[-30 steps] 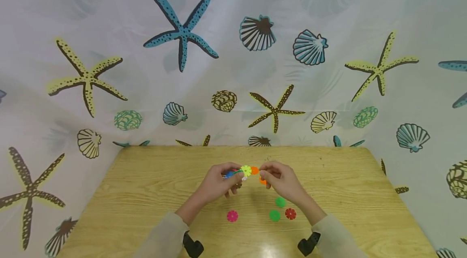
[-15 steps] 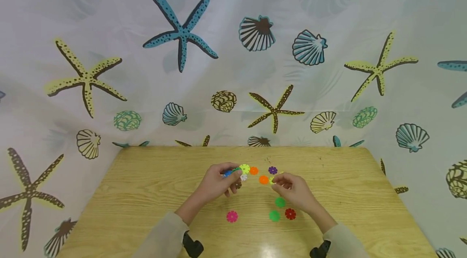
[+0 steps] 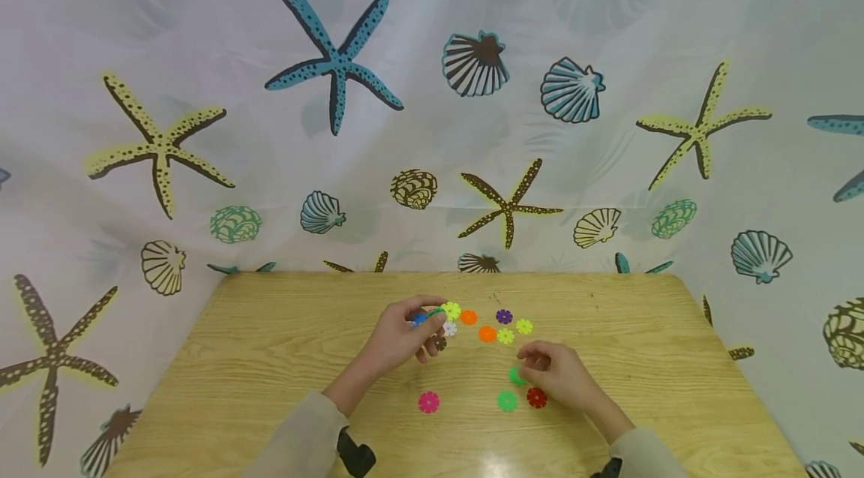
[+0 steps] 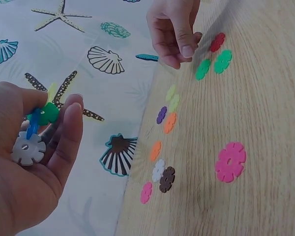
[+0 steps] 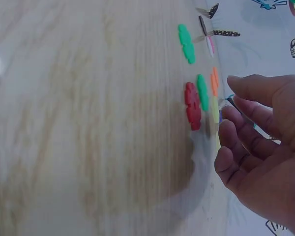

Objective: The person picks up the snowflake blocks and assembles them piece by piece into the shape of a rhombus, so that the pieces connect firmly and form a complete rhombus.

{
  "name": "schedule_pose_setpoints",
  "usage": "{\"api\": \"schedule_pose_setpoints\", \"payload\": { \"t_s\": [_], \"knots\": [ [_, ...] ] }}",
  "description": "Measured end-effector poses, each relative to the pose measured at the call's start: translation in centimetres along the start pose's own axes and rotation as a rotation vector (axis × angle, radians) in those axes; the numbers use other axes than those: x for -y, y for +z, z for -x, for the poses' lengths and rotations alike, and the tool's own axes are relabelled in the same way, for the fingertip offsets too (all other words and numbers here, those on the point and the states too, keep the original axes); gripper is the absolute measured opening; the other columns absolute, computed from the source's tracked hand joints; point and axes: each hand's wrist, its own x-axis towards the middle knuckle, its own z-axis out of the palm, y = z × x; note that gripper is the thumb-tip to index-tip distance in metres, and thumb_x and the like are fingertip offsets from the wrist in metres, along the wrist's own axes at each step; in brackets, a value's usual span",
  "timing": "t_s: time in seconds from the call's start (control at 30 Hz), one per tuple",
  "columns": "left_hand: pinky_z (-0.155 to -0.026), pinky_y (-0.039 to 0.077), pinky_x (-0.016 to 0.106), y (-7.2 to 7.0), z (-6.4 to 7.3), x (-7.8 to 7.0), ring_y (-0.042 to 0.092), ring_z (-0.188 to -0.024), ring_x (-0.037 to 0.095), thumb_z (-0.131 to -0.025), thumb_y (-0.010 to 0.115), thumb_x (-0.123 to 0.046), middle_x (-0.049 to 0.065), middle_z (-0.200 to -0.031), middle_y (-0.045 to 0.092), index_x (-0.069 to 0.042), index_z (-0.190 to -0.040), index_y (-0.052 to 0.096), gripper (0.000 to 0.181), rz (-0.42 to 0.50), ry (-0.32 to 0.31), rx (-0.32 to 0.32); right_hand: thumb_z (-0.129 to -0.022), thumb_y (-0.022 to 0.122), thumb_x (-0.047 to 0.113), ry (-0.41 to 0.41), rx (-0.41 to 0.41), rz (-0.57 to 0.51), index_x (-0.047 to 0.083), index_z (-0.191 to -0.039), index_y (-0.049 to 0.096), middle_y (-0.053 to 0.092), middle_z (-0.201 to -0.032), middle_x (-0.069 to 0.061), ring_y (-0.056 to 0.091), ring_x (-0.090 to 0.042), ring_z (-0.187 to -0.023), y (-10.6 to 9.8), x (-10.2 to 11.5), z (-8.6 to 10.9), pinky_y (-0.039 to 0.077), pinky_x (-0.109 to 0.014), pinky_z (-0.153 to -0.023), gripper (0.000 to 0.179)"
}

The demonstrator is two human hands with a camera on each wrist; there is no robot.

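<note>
My left hand [image 3: 398, 335] pinches a small chain of notched plastic discs between thumb and fingers, raised over the table. In the left wrist view the chain shows a pale grey disc [image 4: 28, 150], a blue disc [image 4: 33, 124] and a green disc [image 4: 50, 113]; a yellow disc [image 3: 451, 311] sticks out at its far end. My right hand [image 3: 556, 371] holds nothing, its fingers loosely bent above the table. Its fingertips overlap a loose green disc [image 3: 516, 377] in the head view. Close by lie a second green disc [image 3: 507, 401] and a red disc [image 3: 536, 398].
Farther back on the wooden table [image 3: 270, 365] lie two orange discs [image 3: 487, 334], two yellow discs [image 3: 523, 326] and a purple disc [image 3: 504, 317]. White and brown discs [image 4: 167, 179] lie near the left hand. A pink disc [image 3: 428, 402] sits toward the front. A patterned curtain [image 3: 418, 125] surrounds the table.
My right hand has drawn away from the left hand, moving right and toward me, uncovering the purple and yellow discs. The left hand stays nearly in place with its chain.
</note>
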Motion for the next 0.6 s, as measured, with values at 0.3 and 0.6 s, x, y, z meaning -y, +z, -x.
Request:
{"api": "schedule_pose_setpoints", "payload": {
  "t_s": [0.3, 0.6],
  "knots": [
    [-0.059, 0.064, 0.034, -0.06, -0.21, 0.32, 0.073, -0.063, 0.022, -0.105, 0.067, -0.019, 0.011, -0.093, 0.073, -0.007, -0.144, 0.061, 0.041, 0.034, 0.000, 0.009, -0.094, 0.080, 0.015, 0.001, 0.019, 0.024, 0.001, -0.118, 0.073, 0.069, -0.099, -0.005, 0.058, -0.015, -0.085, 0.15, -0.66, 0.33, 0.049, -0.021, -0.069, 0.028],
    [-0.058, 0.064, 0.033, -0.16, -0.09, 0.29, 0.072, -0.062, 0.017, -0.105, 0.067, -0.018, 0.009, -0.091, 0.073, -0.006, -0.143, 0.061, 0.041, 0.048, -0.002, 0.007, -0.092, 0.082, 0.015, -0.013, 0.001, 0.073, 0.001, -0.117, 0.075, 0.068, -0.100, -0.007, 0.054, -0.014, -0.084, 0.61, -1.08, 0.18, 0.047, -0.021, -0.071, 0.029]
  ]
}}
